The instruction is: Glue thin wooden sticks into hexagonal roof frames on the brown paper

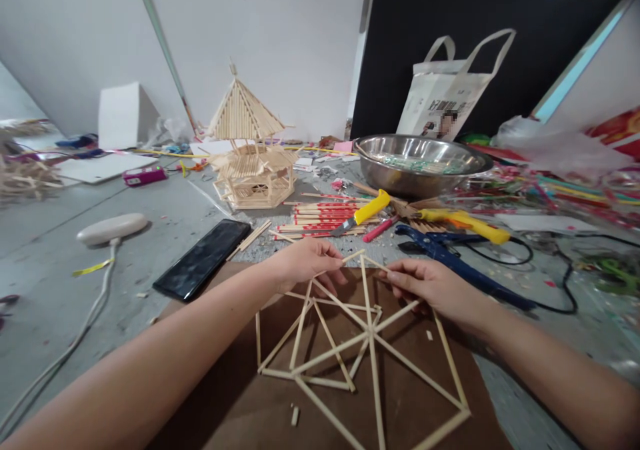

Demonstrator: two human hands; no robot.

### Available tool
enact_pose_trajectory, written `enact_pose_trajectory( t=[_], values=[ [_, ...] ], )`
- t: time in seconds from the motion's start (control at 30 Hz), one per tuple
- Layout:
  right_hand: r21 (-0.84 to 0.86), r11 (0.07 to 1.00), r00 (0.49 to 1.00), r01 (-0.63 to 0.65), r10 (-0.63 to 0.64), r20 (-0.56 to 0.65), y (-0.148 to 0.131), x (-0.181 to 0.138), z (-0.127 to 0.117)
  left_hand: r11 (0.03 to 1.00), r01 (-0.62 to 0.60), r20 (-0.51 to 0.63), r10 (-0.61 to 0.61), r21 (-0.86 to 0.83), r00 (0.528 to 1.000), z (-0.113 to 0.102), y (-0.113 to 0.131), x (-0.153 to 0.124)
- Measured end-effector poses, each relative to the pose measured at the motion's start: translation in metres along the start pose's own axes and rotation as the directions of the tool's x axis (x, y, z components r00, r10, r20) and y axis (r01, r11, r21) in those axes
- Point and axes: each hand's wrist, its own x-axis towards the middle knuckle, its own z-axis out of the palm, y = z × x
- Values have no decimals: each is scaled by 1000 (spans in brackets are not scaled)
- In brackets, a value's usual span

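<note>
Left hand: I see it pinching one thin stick.
Right hand: pinching a second stick.
Stick frame: both held sticks sit at its twelve o'clock.

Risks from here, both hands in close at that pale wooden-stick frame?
1. The pale, spoked wooden-stick frame might distort: the left hand and right hand pinch slim pale sticks at its far side, and pressing could strain a joint.
2. The yellow-handled, metal-bladed knife lies just beyond the hands; a forward reach might brush it.
3. The long dark-blue tool lies near the right hand and could get knocked.
</note>
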Motion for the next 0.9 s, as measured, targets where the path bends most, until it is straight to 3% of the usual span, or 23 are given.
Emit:
enact_pose_trajectory(
  t=[0.4, 0.9],
  values=[
    [23, 1000, 1000, -6, 6, 7, 0, 0, 0, 1000, -25, 45, 25, 4, 999, 1, -4, -2],
    [-10, 1000, 1000, 13, -13, 5, 1, 0, 0, 1000, 5, 16, -6, 24, 1000, 0, -9, 0]
  ],
)
